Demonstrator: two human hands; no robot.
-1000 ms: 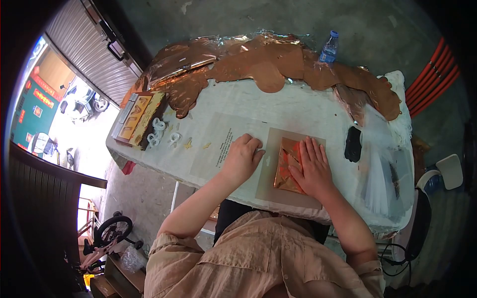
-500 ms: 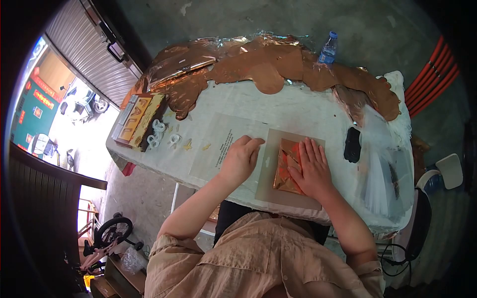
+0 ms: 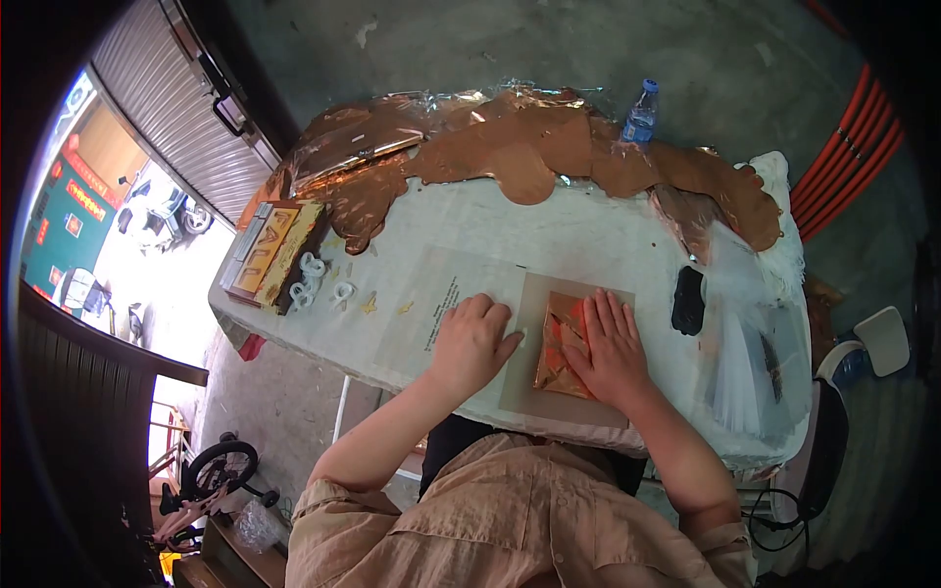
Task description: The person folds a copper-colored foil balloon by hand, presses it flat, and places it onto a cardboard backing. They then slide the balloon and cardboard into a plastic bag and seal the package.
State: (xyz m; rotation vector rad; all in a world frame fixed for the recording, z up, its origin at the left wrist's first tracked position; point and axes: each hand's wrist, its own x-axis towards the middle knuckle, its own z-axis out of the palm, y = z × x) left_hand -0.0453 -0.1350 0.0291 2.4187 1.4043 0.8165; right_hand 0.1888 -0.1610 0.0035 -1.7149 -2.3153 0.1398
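Note:
A square of shiny copper-coloured foil (image 3: pixel 555 365) with orange-red patches lies on a brownish translucent sheet (image 3: pixel 521 397) at the table's front. Flat on the right part of the foil square rests my right hand (image 3: pixel 613 353), fingers stretched out. My left hand (image 3: pixel 472 343) is curled closed over a clear plastic bag with printed text (image 3: pixel 412 309), left of the sheet. Its fingertips are turned under, so anything inside them is hidden. The thumb points toward the foil.
Crumpled copper foil (image 3: pixel 470 142) runs along the table's back edge, with a water bottle (image 3: pixel 641 113) behind. A box marked FALL (image 3: pixel 270 250), white rings (image 3: pixel 306 279) and small yellowish scraps (image 3: pixel 369 303) lie left. A black item (image 3: pixel 688 300) and clear plastic bags (image 3: pixel 745 363) lie right.
The left hand has turned slightly, its thumb now pointing down and right. My right hand stays flat on the foil square. The whole view has shifted a little.

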